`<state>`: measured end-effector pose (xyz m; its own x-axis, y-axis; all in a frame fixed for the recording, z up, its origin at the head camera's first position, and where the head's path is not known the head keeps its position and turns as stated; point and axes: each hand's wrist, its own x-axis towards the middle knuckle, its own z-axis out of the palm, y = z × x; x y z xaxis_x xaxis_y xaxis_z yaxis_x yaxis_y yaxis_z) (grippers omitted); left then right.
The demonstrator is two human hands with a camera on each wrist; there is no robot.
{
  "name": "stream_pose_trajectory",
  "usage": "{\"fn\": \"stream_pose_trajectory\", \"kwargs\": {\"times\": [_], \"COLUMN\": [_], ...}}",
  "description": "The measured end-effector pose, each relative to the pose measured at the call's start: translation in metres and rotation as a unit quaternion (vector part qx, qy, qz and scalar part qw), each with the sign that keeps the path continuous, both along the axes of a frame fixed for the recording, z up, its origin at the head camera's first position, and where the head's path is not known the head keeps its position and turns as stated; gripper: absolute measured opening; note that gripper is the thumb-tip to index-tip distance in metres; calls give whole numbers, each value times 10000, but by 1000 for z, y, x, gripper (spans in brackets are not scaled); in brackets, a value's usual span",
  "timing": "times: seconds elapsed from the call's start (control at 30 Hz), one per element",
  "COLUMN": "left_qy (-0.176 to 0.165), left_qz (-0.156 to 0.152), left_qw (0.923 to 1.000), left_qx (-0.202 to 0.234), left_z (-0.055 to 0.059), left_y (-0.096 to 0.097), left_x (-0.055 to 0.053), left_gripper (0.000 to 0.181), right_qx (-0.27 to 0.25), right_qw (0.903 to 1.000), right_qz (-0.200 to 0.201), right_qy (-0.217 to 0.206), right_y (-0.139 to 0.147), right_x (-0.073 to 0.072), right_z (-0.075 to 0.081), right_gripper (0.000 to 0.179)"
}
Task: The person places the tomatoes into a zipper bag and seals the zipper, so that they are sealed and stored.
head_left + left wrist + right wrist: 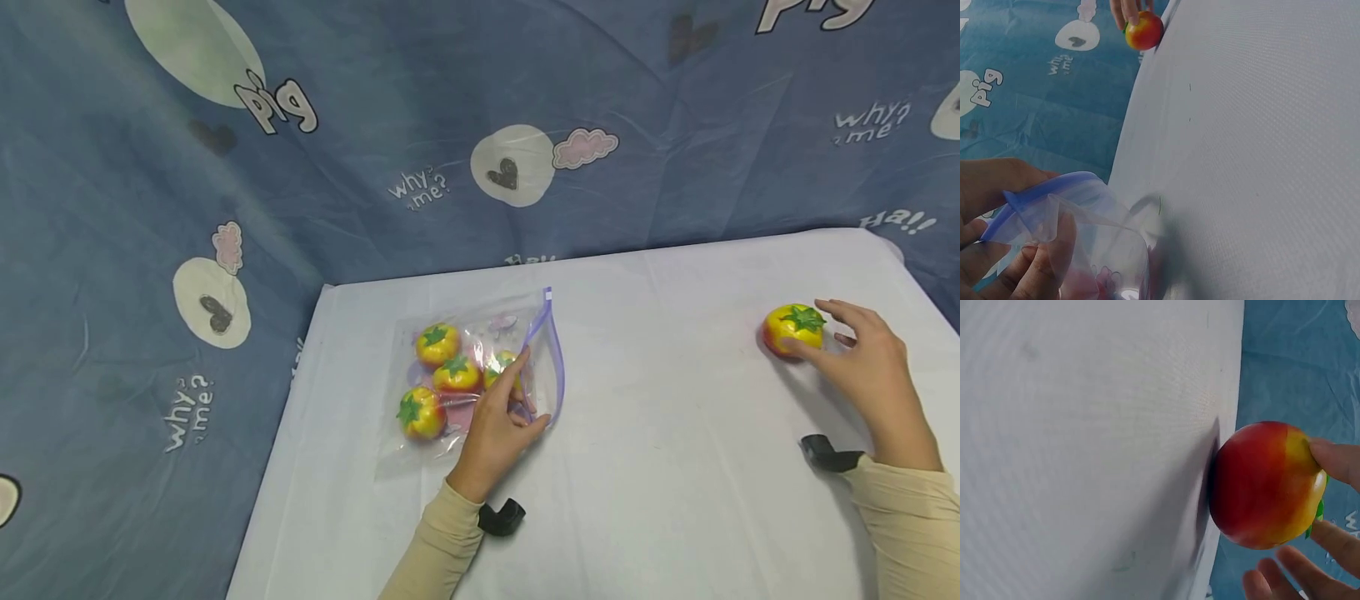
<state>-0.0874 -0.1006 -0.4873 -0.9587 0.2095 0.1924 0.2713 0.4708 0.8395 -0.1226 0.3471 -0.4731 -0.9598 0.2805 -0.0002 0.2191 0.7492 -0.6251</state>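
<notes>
A clear zip bag (405,333) with a purple zip edge lies on the left of the table, several yellow-and-red toy fruits (422,412) with green leafy tops inside it. My left hand (495,425) holds the bag at its mouth; in the left wrist view the purple zip (1075,181) bows apart between thumb and fingers. Far to the right, my right hand (870,354) pinches another toy fruit (1260,487) of the same look. Its thumb presses the yellow side and a fingertip sits by the green leaves. This fruit is low over the table, beside its shadow.
A white cloth covers the table (660,467). Behind it and to the left hangs a blue printed curtain (360,100), meeting the table's back edge. Between the bag and the right hand stretches a wide piece of white cloth. Black straps sit at both wrists.
</notes>
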Motion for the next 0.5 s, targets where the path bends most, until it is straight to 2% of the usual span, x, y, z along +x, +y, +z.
{"fn": "stream_pose_trajectory", "kwargs": {"times": [0.23, 0.5], "left_qy": [-3, -5], "left_qz": [13, 21], "left_qw": [10000, 10000], "left_qx": [-40, -90], "left_z": [0, 0], "left_y": [0, 0], "left_x": [0, 0], "left_gripper": [97, 97], "right_qx": [-348, -413], "right_qw": [9981, 9981], "right_qz": [-238, -168], "right_qy": [-460, -433], "right_y": [5, 3], "right_x": [-1, -1], "right_z": [-5, -5], "right_gripper": [83, 80]}}
